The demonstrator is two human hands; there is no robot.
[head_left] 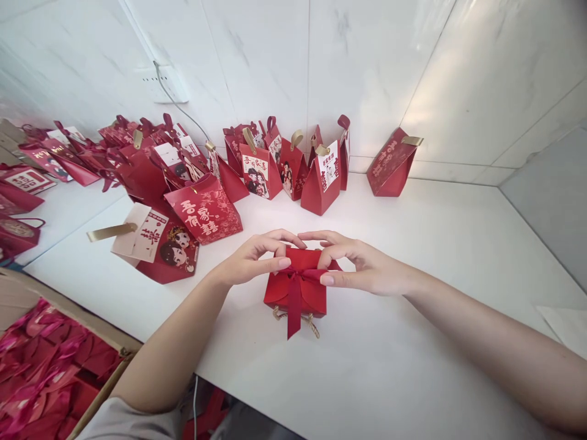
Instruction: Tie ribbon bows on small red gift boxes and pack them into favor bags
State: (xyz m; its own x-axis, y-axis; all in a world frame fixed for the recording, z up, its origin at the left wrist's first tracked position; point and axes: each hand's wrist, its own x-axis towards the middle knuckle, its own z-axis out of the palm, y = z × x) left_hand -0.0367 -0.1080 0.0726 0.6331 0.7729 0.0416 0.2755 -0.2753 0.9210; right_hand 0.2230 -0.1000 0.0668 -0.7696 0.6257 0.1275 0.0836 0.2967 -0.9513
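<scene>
One small red cardboard box, tied with dark-red satin ribbon, sits on a white table.
The right hand pinches the bow's right side, thumb against forefinger; the left hand arches opposite, thumb and forefinger nearly together, grip unclear. Fingers hide the box's upper corners. Behind, printed red gift boxes crowd toward the marbled tile wall.

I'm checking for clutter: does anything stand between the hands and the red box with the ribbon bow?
Nothing visible does. The left hand and right hand are both at the red box, thumbs at its ribbon bow; the printed gift boxes sit beyond it and to the left.
</scene>
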